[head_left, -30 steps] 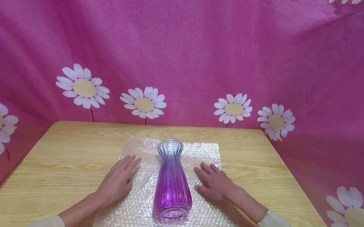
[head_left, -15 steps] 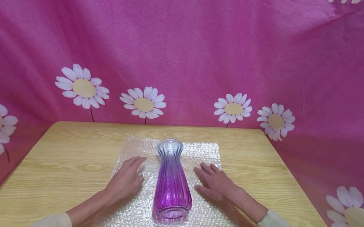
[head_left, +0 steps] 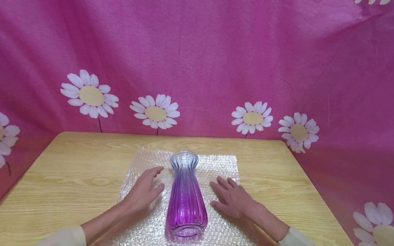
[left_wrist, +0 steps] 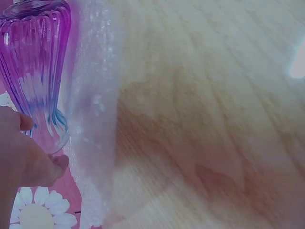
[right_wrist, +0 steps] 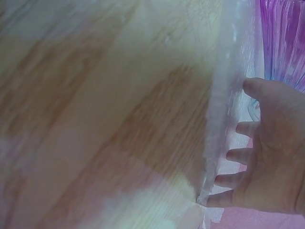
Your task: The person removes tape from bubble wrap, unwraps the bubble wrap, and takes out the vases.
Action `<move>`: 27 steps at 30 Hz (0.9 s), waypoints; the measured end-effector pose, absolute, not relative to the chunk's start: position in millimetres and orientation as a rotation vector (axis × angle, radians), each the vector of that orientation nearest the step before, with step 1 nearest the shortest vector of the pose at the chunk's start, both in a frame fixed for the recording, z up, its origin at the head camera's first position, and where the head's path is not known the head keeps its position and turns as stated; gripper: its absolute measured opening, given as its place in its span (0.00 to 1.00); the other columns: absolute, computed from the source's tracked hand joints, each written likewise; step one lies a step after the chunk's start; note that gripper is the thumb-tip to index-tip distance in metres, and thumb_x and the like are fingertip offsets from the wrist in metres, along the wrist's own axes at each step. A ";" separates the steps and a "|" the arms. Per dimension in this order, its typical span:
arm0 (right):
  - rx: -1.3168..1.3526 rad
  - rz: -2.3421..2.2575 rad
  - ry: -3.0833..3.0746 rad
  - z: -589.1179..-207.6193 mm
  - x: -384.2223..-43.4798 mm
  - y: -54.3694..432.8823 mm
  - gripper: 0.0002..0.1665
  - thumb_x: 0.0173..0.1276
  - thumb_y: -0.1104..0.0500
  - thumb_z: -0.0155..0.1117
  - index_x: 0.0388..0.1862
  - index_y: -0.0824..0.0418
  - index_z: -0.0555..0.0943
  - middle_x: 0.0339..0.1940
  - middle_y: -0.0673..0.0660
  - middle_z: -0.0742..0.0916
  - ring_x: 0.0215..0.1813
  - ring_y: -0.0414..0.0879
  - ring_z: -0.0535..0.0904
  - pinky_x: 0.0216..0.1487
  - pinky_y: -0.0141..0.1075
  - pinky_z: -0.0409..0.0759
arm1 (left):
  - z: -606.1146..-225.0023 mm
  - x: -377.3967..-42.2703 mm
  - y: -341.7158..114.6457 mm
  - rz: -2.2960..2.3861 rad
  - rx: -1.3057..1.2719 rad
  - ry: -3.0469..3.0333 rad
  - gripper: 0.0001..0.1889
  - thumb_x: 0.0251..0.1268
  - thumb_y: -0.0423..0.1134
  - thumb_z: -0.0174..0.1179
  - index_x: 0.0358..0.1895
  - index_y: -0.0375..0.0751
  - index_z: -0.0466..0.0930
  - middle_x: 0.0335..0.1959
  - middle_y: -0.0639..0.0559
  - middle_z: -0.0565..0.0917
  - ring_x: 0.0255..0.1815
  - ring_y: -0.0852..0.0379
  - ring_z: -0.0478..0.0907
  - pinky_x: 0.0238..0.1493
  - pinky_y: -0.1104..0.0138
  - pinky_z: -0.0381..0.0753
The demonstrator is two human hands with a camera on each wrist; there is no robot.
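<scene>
L hand (head_left: 142, 189) is hovering over the bubble wrap (head_left: 218, 164), released & holding nothing, fingers pointing fwd w/ thumb apart. R hand (head_left: 233, 198) is spreading its fingers over the wrap too, palm down, also gripping nothing. Purple-to-clear glass vase (head_left: 186, 204) is lying on its side on the wrap betw. both hands: just R of L hand, near & L of R hand, not touching either. Its mouth is pointing away from the person, base toward them. Table (head_left: 271, 171) is showing either side of the hands; pink curtain (head_left: 197, 46) w/ daisies (head_left: 155, 113) is hanging beyond them.
</scene>
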State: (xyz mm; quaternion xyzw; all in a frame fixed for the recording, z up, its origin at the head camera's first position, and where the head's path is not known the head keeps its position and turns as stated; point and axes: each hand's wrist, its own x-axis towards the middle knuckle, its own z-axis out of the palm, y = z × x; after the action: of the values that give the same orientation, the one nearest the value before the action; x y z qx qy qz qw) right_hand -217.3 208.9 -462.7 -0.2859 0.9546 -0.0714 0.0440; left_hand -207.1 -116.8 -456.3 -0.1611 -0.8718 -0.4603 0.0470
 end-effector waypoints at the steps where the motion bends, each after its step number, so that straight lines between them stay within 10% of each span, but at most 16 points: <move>1: -0.874 -0.221 2.916 -462.6 -217.3 209.0 0.40 0.75 0.38 0.52 0.77 0.59 0.65 0.75 0.68 0.65 0.72 0.73 0.60 0.63 0.71 0.66 | -455.6 -207.7 -115.2 -1.432 -0.481 -2.657 0.29 0.67 0.33 0.58 0.70 0.30 0.65 0.66 0.35 0.72 0.64 0.35 0.70 0.63 0.43 0.73; 27: -0.884 -0.220 2.911 -462.3 -218.0 209.1 0.39 0.75 0.39 0.51 0.77 0.59 0.64 0.76 0.69 0.65 0.71 0.75 0.60 0.62 0.72 0.65 | -444.2 -216.6 -80.9 -1.652 -0.277 -2.715 0.37 0.65 0.52 0.65 0.69 0.29 0.67 0.61 0.38 0.77 0.58 0.41 0.77 0.57 0.48 0.80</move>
State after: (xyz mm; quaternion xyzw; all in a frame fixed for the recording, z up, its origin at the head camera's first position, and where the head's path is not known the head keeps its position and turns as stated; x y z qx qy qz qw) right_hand -218.0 209.1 -462.3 -0.2895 0.9534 -0.0719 0.0455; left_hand -216.6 -80.9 -444.2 -0.0869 -0.8508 -0.5177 -0.0241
